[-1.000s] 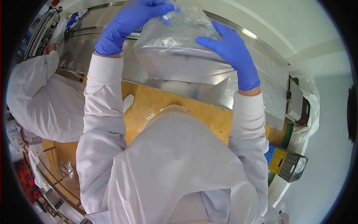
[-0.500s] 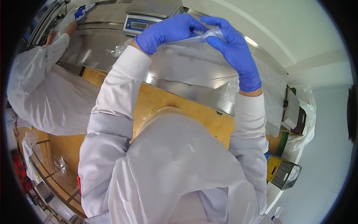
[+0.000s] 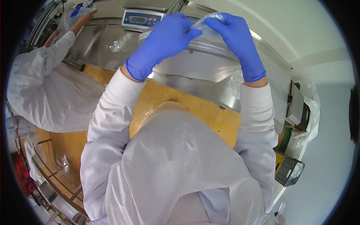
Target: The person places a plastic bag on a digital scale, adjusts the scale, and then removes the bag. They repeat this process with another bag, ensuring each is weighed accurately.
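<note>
Both hands lower since before, bag now over steel counter [image 3: 112, 45] by the scale [image 3: 140, 18]. Left hand [image 3: 161, 43] and right hand [image 3: 234, 41] pinch clear bag [image 3: 202, 35] mouth; sealing looks underway, next needs even pressure along it.
</note>
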Tool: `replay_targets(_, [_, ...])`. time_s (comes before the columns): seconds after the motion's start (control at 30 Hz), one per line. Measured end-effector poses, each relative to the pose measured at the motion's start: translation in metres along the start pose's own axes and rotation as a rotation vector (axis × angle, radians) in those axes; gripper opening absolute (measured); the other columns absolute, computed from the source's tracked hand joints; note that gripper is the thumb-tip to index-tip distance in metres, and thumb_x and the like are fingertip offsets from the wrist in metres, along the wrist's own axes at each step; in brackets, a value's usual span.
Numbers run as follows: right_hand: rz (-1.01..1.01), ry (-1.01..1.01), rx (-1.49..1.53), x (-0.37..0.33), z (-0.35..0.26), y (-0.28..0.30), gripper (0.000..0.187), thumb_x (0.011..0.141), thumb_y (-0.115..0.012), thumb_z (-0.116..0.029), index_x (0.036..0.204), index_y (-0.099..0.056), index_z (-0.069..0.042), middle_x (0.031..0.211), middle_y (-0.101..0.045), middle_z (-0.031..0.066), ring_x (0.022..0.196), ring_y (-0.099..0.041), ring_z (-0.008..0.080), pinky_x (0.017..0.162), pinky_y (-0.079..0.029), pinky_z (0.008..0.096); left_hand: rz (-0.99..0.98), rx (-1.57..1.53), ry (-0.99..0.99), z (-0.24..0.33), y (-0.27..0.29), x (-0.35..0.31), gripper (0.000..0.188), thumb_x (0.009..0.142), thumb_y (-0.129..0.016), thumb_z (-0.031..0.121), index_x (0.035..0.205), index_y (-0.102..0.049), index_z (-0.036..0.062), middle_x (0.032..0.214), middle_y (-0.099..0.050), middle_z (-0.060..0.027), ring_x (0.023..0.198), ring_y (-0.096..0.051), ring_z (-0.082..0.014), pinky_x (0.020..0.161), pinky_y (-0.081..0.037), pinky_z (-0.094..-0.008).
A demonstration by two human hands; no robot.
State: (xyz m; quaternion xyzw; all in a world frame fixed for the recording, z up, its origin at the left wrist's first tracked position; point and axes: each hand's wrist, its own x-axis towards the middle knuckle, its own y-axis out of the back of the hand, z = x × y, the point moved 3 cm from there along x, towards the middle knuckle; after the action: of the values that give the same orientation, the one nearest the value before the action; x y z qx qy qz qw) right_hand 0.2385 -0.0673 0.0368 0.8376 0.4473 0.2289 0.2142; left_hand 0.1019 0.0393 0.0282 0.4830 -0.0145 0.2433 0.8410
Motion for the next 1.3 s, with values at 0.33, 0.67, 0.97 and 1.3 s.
replay_targets(0.33, [0.024, -0.125, 0.056, -0.001, 0.002, 0.021, 0.029, 0.083, -0.066, -0.026, 0.097, -0.066, -0.001, 0.082, -0.064, 0.0021, 0.073, -0.056, 0.0107, 0.071, -0.044, 0.0254, 0.017, -0.190, 0.104, -0.002, -0.003, 0.003, 0.039, 0.086, -0.062, 0.034, 0.108, -0.062, 0.0022, 0.084, -0.064, -0.0099, 0.077, -0.060, -0.0177, 0.075, -0.047, -0.0319])
replay_targets(0.67, [0.114, -0.208, -0.017, -0.005, -0.015, 0.019, 0.024, 0.085, -0.060, -0.020, 0.100, -0.061, -0.001, 0.087, -0.062, 0.0091, 0.078, -0.057, 0.0146, 0.070, -0.047, 0.0272, -0.102, -0.289, 0.196, 0.011, -0.004, 0.004, 0.045, 0.082, -0.065, 0.035, 0.109, -0.062, -0.0008, 0.094, -0.066, -0.0124, 0.087, -0.062, -0.0189, 0.079, -0.047, -0.0320])
replay_targets(0.97, [0.222, 0.377, -0.329, -0.035, -0.014, -0.009, 0.027, 0.087, -0.059, -0.023, 0.108, -0.064, -0.006, 0.093, -0.067, 0.0061, 0.085, -0.062, 0.0150, 0.079, -0.047, 0.0290, 0.051, -0.393, 0.212, 0.006, -0.011, 0.001, 0.031, 0.082, -0.060, 0.031, 0.098, -0.068, 0.0058, 0.074, -0.065, -0.0093, 0.068, -0.062, -0.0183, 0.069, -0.049, -0.0312])
replay_targets(1.3, [-0.093, -0.097, 0.204, -0.001, 0.005, -0.009, 0.023, 0.083, -0.060, -0.013, 0.103, -0.062, -0.001, 0.094, -0.063, 0.0093, 0.084, -0.056, 0.0149, 0.076, -0.046, 0.0271, 0.557, 0.081, -0.389, 0.023, 0.017, -0.005, 0.028, 0.074, -0.070, 0.022, 0.095, -0.067, 0.0042, 0.091, -0.064, -0.0137, 0.081, -0.061, -0.0302, 0.075, -0.049, -0.0397])
